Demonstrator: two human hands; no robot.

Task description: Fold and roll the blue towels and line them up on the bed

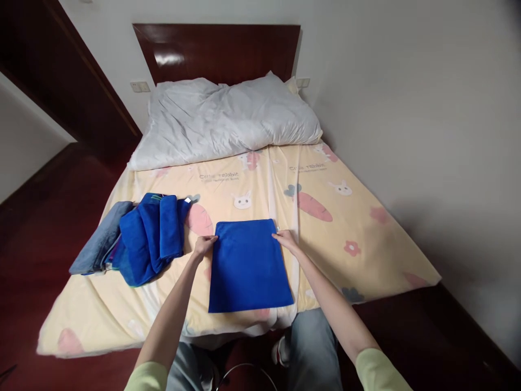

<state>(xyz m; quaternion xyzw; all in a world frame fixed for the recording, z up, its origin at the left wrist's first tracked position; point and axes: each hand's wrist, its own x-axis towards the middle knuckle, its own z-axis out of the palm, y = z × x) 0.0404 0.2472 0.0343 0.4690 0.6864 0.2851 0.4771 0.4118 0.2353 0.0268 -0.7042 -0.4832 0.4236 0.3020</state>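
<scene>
A blue cloth (pixel 250 269) lies spread nearly flat near the front edge of the bed. My left hand (pixel 205 244) pinches its left edge near the upper corner. At the opposite edge, also near the upper corner, my right hand (pixel 285 238) has the cloth between thumb and fingers. To the left rests a loose pile of blue cloths (pixel 148 239), with a greyish-blue cloth (pixel 100 239) at its outer side.
The bed (pixel 345 222) has a yellow sheet with carrots and rabbits. A bunched white quilt (pixel 228 117) lies across its far end, before a dark wooden headboard (pixel 228 51). A wall (pixel 407 119) stands at the right.
</scene>
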